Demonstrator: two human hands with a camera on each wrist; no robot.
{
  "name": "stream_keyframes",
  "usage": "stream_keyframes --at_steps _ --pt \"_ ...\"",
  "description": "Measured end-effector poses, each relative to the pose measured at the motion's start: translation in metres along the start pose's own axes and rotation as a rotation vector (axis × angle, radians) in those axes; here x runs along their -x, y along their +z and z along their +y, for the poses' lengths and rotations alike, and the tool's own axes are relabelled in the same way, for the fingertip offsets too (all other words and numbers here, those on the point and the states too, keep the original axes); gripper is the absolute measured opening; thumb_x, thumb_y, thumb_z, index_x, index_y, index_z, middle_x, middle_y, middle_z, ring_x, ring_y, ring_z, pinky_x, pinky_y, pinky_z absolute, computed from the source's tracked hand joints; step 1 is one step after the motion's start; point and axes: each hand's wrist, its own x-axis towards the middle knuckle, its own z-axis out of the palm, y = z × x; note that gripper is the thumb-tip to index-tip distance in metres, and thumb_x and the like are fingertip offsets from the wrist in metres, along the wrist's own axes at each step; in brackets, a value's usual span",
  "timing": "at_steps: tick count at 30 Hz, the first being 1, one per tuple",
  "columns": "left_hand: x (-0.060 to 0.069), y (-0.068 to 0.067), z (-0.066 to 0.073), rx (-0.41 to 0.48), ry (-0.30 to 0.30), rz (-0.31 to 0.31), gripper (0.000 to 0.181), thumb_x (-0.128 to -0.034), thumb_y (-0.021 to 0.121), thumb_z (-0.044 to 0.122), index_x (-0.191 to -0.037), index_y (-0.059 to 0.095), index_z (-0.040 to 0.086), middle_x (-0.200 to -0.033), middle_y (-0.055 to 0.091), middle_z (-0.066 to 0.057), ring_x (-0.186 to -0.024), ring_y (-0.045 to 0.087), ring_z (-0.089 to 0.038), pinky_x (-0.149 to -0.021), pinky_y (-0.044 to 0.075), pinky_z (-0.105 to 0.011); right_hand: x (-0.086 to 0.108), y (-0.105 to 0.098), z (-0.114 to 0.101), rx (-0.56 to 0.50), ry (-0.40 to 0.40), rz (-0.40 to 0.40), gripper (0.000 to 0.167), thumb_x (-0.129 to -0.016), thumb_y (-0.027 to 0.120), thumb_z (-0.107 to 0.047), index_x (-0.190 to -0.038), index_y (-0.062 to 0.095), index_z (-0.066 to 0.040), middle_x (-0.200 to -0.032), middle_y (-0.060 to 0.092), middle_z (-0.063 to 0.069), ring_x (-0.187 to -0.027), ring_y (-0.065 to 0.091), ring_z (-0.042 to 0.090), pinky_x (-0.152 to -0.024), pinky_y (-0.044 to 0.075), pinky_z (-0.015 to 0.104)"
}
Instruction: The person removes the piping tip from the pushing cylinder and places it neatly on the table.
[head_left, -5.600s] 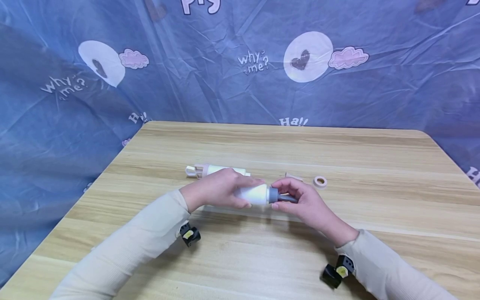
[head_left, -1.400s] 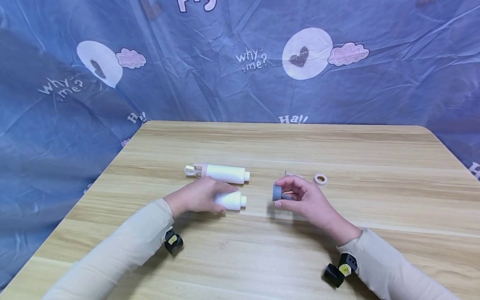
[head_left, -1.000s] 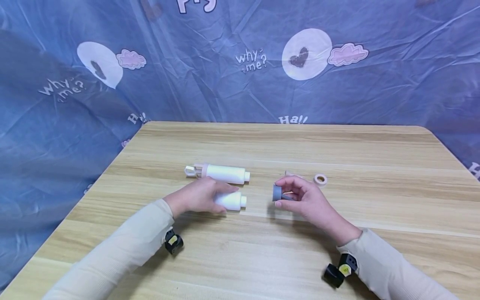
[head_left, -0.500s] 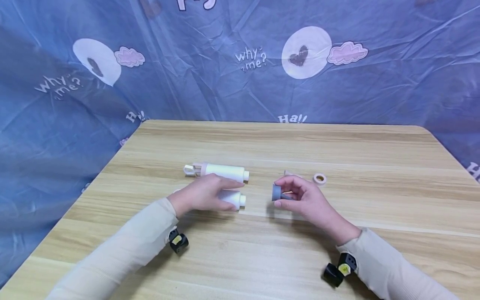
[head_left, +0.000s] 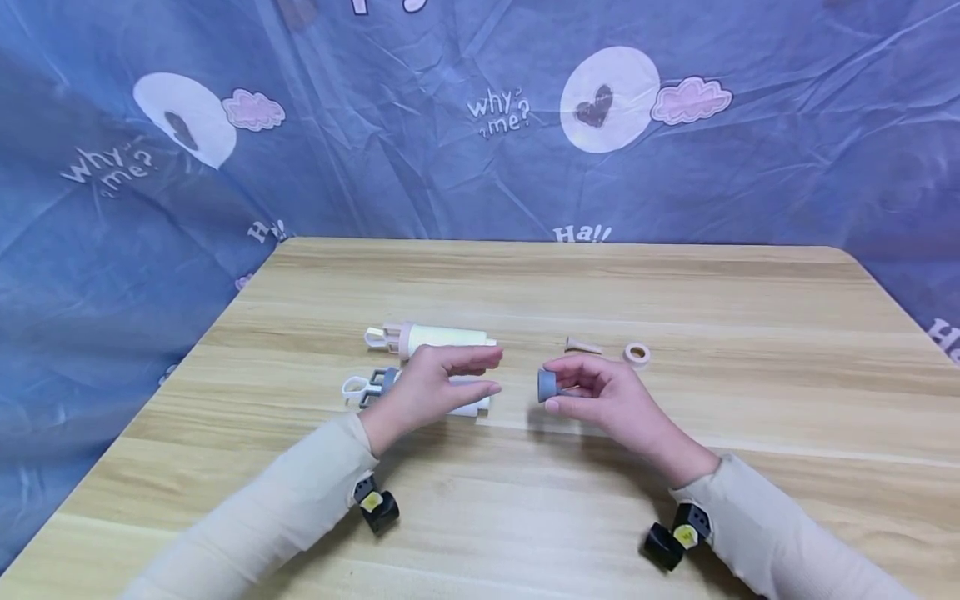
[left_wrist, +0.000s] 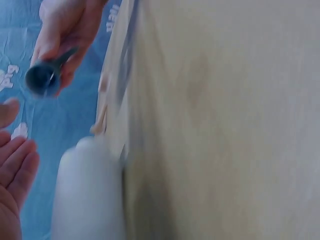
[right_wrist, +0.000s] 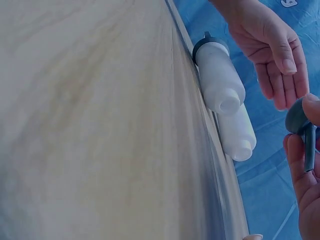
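In the head view my right hand (head_left: 607, 400) pinches a small grey funnel-shaped piece (head_left: 547, 386) with a thin stem, held above the table. Its hollow mouth shows in the left wrist view, where the funnel-shaped piece (left_wrist: 42, 79) faces the camera. My left hand (head_left: 442, 387) hovers over a white bottle (head_left: 471, 410) with a grey collar and loop end, fingers extended and holding nothing. That bottle (right_wrist: 220, 75) lies on its side with its neck bare. Behind it lies a second white bottle (head_left: 450, 336) with a pink collar, partly hidden by my left hand.
Beyond my right hand a pinkish cone-shaped piece (head_left: 582, 345) and a pale ring (head_left: 637, 354) lie on the wooden table (head_left: 525, 500). A blue printed cloth (head_left: 420, 150) hangs behind the table's far edge.
The grey piece has come off the near bottle's neck in my right hand. My left hand has let go of the bottle, now lying on the table, and has lifted and straightened its fingers.
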Motion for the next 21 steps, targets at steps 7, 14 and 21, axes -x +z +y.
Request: stream_keyframes --at_steps 7,14,21 --pt "-0.002 0.024 0.010 0.191 -0.091 0.029 0.049 -0.0803 0.070 0.008 -0.126 0.055 0.001 -0.122 0.058 -0.019 -0.109 0.060 -0.022 -0.087 0.047 -0.020 0.000 -0.001 -0.002 0.032 0.012 0.039 0.040 -0.077 0.072 -0.006 -0.115 0.062 0.005 -0.101 0.064 0.018 -0.081 0.061 0.008 -0.070 0.052 0.022" --pt "-0.005 0.040 0.012 0.257 -0.080 0.064 0.052 -0.0793 0.070 0.006 -0.127 0.052 -0.004 -0.123 0.056 -0.023 -0.110 0.059 -0.027 -0.086 0.047 -0.021 0.000 -0.001 -0.004 0.019 -0.012 0.041 0.041 -0.078 0.071 -0.004 -0.116 0.060 0.008 -0.104 0.064 0.020 -0.080 0.061 0.006 -0.069 0.052 0.021" --pt "-0.008 0.047 0.014 0.290 -0.053 0.095 0.050 -0.0790 0.070 0.004 -0.125 0.054 -0.004 -0.124 0.057 -0.019 -0.110 0.058 -0.026 -0.086 0.047 -0.022 -0.002 -0.003 -0.005 0.017 -0.007 0.037 0.041 -0.078 0.071 -0.004 -0.116 0.061 0.006 -0.109 0.064 0.022 -0.081 0.062 0.005 -0.069 0.052 0.022"
